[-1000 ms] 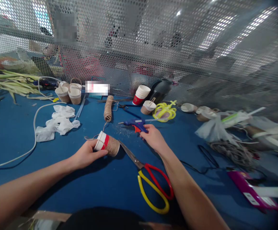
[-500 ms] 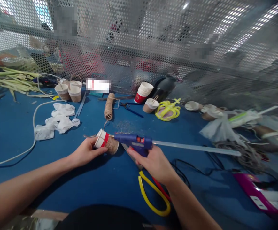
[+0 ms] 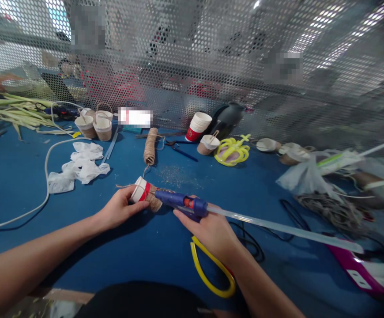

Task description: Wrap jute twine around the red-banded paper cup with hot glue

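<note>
Swung inward since a second ago, the blue plastic glue gun (image 3: 178,201) now has its nozzle at the white-and-red paper cup (image 3: 143,191) wrapped in brown twine (image 3: 154,204), tilted between the hands. The left hand (image 3: 118,209) curls round the cup's rim end, thumb along the near side; the right hand (image 3: 214,228) wraps the gun's grip. The cup looks light and easily dented, so a gentle hold near the rim, off the twine, should suit.

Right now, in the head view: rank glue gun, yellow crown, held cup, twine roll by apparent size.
1. Glue gun
2. Yellow crown and held cup: too close to rank; the cup is partly covered
3. Twine roll
</note>
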Demonstrator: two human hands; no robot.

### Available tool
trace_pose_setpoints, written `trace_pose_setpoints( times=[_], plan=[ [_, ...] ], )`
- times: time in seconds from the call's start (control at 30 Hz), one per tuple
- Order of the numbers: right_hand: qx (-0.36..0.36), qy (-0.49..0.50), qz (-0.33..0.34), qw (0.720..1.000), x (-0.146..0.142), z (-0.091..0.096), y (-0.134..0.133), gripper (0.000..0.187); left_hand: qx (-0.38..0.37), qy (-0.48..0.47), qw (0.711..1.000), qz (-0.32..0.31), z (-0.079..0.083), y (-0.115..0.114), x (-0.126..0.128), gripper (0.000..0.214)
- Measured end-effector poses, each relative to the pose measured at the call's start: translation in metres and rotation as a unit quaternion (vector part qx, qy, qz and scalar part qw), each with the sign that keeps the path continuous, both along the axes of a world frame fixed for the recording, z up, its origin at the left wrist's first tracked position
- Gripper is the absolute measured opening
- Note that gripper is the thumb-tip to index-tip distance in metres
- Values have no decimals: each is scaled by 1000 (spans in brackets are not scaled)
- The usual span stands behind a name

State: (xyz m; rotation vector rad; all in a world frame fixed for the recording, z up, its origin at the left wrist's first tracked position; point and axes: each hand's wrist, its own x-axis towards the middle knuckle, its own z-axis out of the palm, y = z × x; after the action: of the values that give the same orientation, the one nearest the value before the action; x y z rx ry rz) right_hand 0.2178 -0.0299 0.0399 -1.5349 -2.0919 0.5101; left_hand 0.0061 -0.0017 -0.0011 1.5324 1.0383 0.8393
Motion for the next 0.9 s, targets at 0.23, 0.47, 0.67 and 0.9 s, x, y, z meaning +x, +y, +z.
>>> trace_pose_setpoints(
  times=[0.23, 0.47, 0.67, 0.9],
  plan=[
    [12, -36, 4, 999, 2, -5, -3, 15, 28, 33, 999, 2, 4, -1, 1, 20],
    [24, -23, 11, 999, 1, -1, -5, 14, 39, 54, 998, 3, 2, -1, 1, 21],
    [-18, -21, 26, 999, -2, 6, -7, 13, 42, 72, 996, 8, 0, -1, 0, 20],
    [0, -27, 27, 999, -2, 9, -8, 14, 49, 73, 996, 4, 2, -1, 1, 19]
  ],
)
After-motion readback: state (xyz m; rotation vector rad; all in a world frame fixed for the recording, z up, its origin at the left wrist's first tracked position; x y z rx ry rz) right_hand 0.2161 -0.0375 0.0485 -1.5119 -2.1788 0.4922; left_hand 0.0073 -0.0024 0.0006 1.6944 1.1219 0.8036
